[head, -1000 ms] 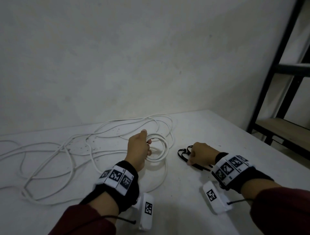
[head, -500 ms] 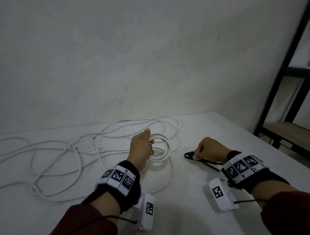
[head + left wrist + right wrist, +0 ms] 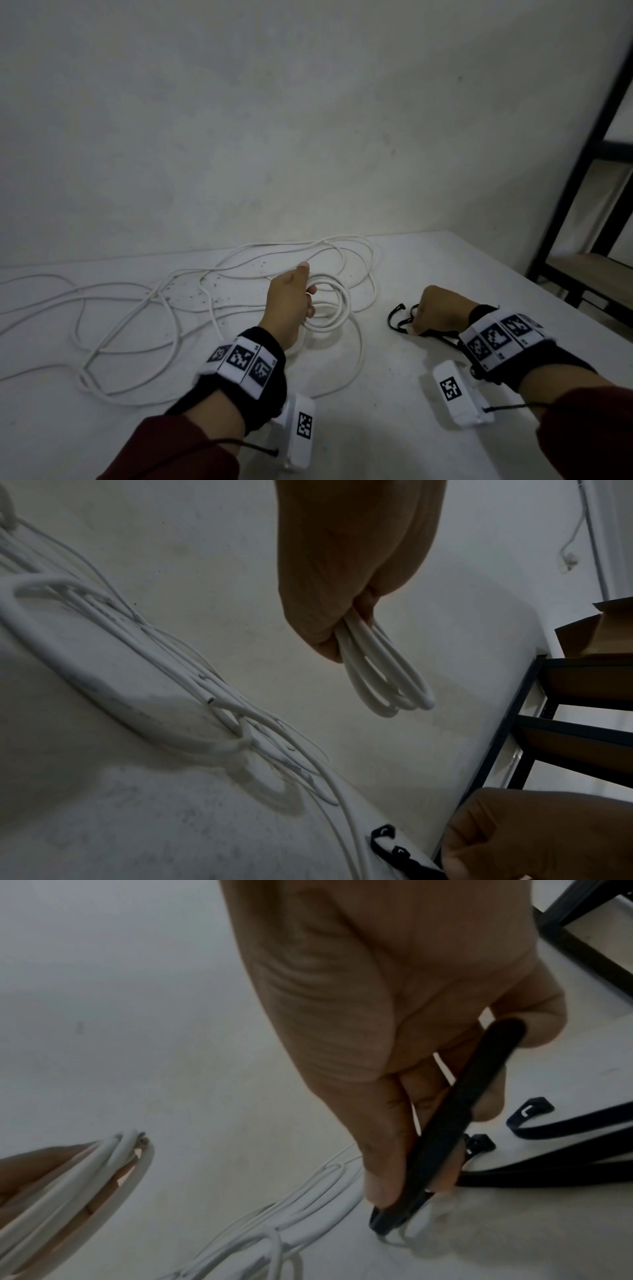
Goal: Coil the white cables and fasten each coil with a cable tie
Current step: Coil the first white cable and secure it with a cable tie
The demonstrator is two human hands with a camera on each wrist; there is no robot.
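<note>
A small coil of round white plastic cable [image 3: 330, 305] is gripped in the curled fingers of the left hand [image 3: 289, 305], its loops lifted just above the white table [image 3: 394, 394]. A thin black plastic cable tie [image 3: 455, 1123] is pinched by the right hand [image 3: 436, 313], its tip touching the table. More black cable ties [image 3: 555, 1139] lie just beside it. Loose white cable [image 3: 137, 308] is sprawled across the table to the left. A cardboard box [image 3: 596, 631] is seen on a black metal shelf [image 3: 565, 723]; its contents cannot be told.

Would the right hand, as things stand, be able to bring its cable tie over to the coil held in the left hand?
Probably yes: the right hand pinches a black cable tie, and only bare table lies between it and the coil that the left hand grips.
</note>
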